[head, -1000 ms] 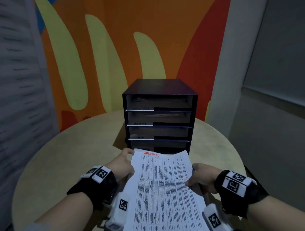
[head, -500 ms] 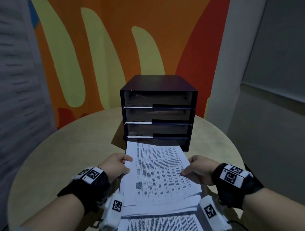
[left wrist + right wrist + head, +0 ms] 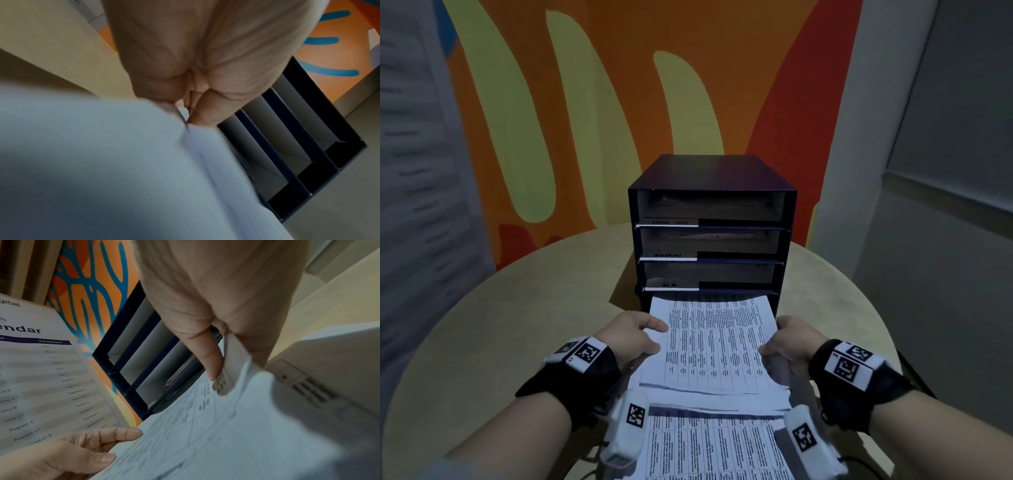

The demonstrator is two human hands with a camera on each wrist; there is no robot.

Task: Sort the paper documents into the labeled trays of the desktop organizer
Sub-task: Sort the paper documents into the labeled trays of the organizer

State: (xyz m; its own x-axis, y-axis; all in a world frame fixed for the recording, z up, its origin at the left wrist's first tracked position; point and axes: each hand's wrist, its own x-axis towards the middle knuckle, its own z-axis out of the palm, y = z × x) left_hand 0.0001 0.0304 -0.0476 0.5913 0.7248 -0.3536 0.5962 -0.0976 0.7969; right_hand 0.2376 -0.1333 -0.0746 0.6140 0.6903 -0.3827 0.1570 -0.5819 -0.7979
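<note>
Head view: left hand (image 3: 631, 337) and right hand (image 3: 789, 342) pinching side edges of white printed table-sheet document (image 3: 714, 342), leading edge entering bottom tray of dark four-tier desktop organizer (image 3: 710, 233) on round beige desk (image 3: 517, 308). Insertion step underway.

Left wrist: fingers (image 3: 202, 113) clamping sheet edge.

Right wrist: fingers (image 3: 211, 363) curled round opposite edge. Next, probably: pushing flat and level, then letting go.

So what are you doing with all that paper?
A person is sorting papers at a round table. Both hands, left hand and right hand, hold a printed sheet by its sides, its far edge at the bottom slot of a dark organizer. More papers lie underneath, nearer the person.
</note>
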